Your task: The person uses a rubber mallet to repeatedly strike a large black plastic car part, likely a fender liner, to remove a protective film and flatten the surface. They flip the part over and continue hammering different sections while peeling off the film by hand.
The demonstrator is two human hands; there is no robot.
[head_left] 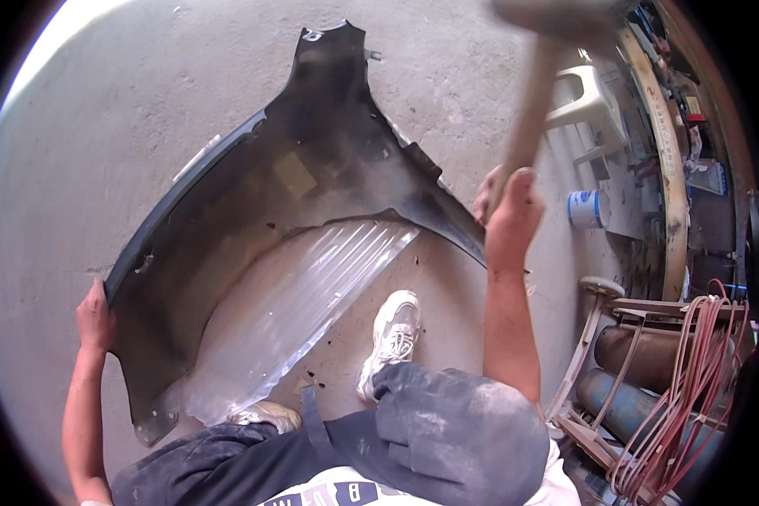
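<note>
Head view, starting at the left: the left hand [95, 319] is clenched on the near left edge of a dark car fender [312, 160], thumb and fingers wrapped over its rim. The fender stands on a concrete floor [101, 126] with its inner side facing the person, arching from that hand up to a far tip and down again to the right. A clear plastic sheet [304, 304] lies under the arch, reaching from the middle of the fender down toward the near left. Just right of it, a white sneaker [390, 337] is planted on the floor, and a second shoe [266, 415] sits at the near end of the sheet, above grey trousers. Further right, the right hand [506, 207] grasps the wooden handle of a hammer [535, 93], raised high, its blurred head at the far edge. Beyond, on the right, stand a white plastic stool [594, 101], a small white and blue bucket [588, 208], and near gas cylinders [641, 371] with coiled red hoses [691, 379].
</note>
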